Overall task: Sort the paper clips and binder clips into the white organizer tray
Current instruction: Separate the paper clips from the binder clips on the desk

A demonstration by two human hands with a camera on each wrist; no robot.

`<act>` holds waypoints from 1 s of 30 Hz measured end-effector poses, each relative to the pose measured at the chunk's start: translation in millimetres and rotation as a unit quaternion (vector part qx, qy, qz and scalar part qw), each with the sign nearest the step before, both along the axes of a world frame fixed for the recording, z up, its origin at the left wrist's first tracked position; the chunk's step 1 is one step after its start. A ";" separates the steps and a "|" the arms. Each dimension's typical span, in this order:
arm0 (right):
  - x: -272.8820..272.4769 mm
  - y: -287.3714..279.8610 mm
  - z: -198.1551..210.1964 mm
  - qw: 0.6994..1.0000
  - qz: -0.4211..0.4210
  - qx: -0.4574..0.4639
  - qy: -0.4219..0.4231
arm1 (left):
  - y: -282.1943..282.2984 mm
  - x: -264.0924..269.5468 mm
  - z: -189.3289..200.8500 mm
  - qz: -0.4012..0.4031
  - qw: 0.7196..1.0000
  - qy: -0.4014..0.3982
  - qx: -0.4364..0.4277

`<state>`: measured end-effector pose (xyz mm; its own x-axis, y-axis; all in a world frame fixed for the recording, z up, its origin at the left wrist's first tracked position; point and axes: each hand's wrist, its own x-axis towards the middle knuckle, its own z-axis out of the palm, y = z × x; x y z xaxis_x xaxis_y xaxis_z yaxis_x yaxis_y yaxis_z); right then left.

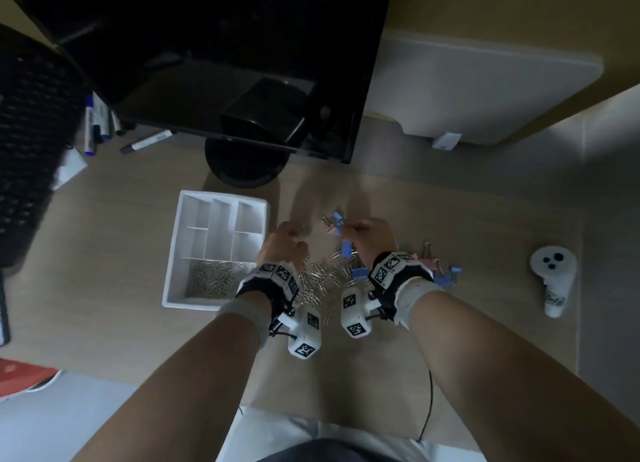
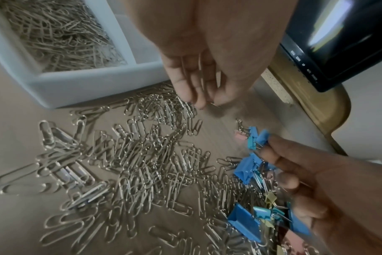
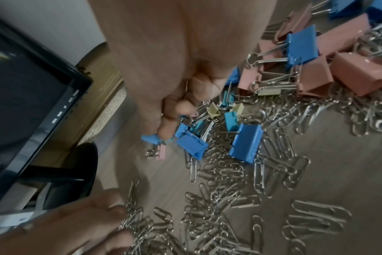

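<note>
Here, both hands are working over the counter (image 1: 121, 323). The left hand (image 1: 285, 242) is pinching a few paper clips (image 2: 202, 69) in curled fingers, just right of the tray (image 1: 173, 254). The right hand (image 1: 369, 235) is gripping small blue binder clips (image 2: 256, 138) at the far edge of the loose pile (image 1: 322, 278). More paper clips are lying in the tray's near compartment (image 1: 214, 276). Pink and blue binder clips are lying at the pile's right. A monitor (image 1: 242, 63) is standing beyond.
</note>
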<state>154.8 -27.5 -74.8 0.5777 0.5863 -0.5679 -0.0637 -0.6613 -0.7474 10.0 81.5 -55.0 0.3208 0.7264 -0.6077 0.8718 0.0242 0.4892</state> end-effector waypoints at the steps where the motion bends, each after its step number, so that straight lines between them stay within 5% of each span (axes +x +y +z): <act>1: 0.9 2.0 0.6 1.000 0.004 0.004 -0.002 | 2.2 1.4 -4.7 -0.004 1.000 -0.007 -0.013; 11: 18.3 27.5 0.4 0.999 -0.017 -0.051 0.003 | 18.5 31.7 -40.3 -0.016 0.996 -0.033 -0.086; 21: 15.7 2.4 -2.2 0.975 0.025 -0.183 -0.123 | 22.9 66.3 -37.0 -0.051 0.988 -0.077 -0.126; 24: 6.8 1.2 -0.5 0.967 0.039 -0.200 -0.156 | 20.8 59.1 -36.8 0.001 0.985 -0.106 -0.136; 30: -2.4 5.7 1.0 0.961 0.030 -0.226 -0.157 | 11.4 26.4 -41.9 -0.071 0.982 -0.091 -0.149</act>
<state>152.4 -21.7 -73.9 0.7346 0.3584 -0.5762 0.1662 -0.9183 -0.3594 36.3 92.9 -96.9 0.5290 0.4644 -0.7103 0.7757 0.0747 0.6266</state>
